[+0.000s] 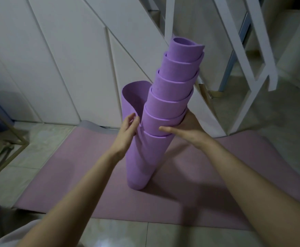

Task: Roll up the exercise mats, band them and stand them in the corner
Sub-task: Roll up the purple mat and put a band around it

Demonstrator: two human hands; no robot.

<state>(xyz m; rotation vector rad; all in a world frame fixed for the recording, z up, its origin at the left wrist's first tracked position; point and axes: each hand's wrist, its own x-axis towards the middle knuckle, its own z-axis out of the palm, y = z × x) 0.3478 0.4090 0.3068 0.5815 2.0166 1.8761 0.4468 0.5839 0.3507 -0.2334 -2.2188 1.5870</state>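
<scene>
A purple exercise mat (pixel 165 111) stands on end, loosely rolled, its inner turns telescoped upward in several steps. Its loose outer end (pixel 131 97) curls open to the left. My left hand (pixel 127 130) touches that outer layer at the roll's left side with fingers slightly bent. My right hand (pixel 183 128) wraps round the roll's right side, thumb across the front and fingers hidden behind. The roll stands on a pink mat (pixel 181 193) lying flat on the floor. No band is visible.
White panelled wall (pixel 65 59) rises behind the roll. A white staircase frame (pixel 243 59) stands to the right. A metal-framed stand (pixel 4 145) sits on the tiled floor (pixel 44 139) at the left.
</scene>
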